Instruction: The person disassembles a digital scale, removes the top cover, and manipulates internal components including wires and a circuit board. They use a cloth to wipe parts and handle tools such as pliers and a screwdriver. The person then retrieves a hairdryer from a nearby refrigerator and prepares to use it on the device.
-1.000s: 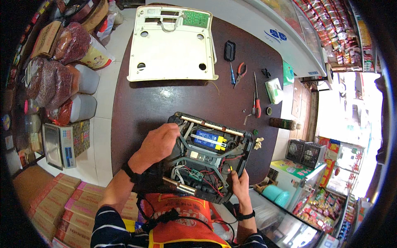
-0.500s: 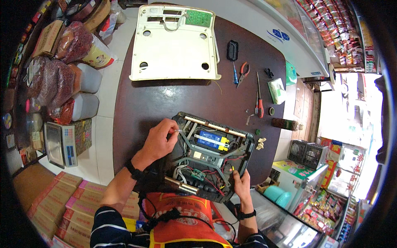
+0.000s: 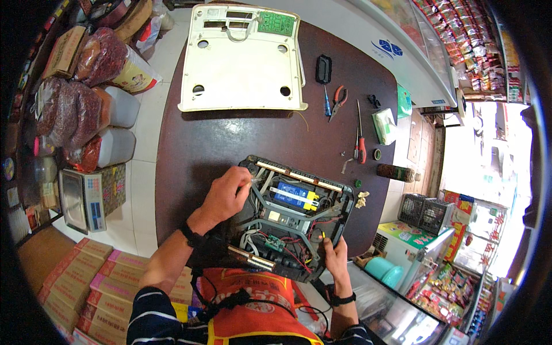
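Observation:
An opened scale base (image 3: pixel 287 218), dark and tilted, lies at the table's near edge against my apron. Inside it are a blue and yellow battery (image 3: pixel 296 195), grey metal arms, red wires and a small green circuit board (image 3: pixel 275 242). My left hand (image 3: pixel 226 195) is closed in a pinch over its upper left corner; a small reddish thing shows at the fingertips, too hidden to name. My right hand (image 3: pixel 336 256) grips the right rim, thumb on top beside a small yellow piece (image 3: pixel 323 234). A cream housing cover (image 3: pixel 241 75) lies inside up at the far side, with a green board (image 3: pixel 276 23).
On the table's right lie pliers (image 3: pixel 338 103), a blue screwdriver (image 3: pixel 327 102), a red-handled screwdriver (image 3: pixel 360 150), a black tray (image 3: pixel 324 69), a tissue pack (image 3: pixel 384 126) and a dark cylinder (image 3: pixel 395 172). Cartons (image 3: pixel 75 276) and another scale (image 3: pixel 86 198) stand at left.
My left hand has turned slightly at the same corner, and less of the reddish thing shows between its fingers. My right hand and the scale base stay in place.

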`<state>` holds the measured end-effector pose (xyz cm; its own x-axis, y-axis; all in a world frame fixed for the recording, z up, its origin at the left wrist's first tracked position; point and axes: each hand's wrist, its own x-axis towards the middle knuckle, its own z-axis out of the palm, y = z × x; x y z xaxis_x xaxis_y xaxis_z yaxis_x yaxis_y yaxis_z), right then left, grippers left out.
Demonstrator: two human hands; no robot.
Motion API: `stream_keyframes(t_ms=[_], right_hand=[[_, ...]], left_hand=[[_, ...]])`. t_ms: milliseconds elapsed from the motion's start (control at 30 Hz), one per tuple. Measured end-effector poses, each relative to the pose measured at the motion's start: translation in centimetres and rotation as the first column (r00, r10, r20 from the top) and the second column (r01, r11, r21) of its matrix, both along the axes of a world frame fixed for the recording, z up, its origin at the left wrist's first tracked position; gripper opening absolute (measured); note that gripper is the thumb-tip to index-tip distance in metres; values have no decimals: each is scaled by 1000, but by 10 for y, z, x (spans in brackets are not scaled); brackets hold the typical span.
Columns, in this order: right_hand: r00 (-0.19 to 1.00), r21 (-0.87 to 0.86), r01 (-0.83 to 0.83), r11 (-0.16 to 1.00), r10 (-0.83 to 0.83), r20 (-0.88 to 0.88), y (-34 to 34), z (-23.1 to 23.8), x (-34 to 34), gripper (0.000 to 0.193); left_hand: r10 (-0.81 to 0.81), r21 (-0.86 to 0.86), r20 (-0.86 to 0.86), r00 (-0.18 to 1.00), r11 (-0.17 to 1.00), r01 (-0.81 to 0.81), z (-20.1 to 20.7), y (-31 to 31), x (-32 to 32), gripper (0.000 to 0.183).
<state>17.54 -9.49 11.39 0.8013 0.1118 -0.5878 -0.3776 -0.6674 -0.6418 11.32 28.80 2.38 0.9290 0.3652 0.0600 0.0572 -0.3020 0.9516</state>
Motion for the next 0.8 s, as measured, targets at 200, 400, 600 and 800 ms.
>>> stream_keyframes(t_ms=[200,400,600,800], right_hand=[[999,2,-36,999,36,39,5,7,-2,24],[995,42,-58,997,54,78,7,3,0,24],[994,-12,-65,998,66,87,6,3,0,23],[993,23,-63,998,60,101,4,2,0,24]], left_hand=[[-29,162,228,973,987,-9,16,-2,-9,22],[70,-97,-7,998,993,-70,-2,-1,-1,22],[5,-155,27,1000,988,-1,-6,-6,-5,19],[-44,324,199,979,946,-23,7,-6,-7,20]])
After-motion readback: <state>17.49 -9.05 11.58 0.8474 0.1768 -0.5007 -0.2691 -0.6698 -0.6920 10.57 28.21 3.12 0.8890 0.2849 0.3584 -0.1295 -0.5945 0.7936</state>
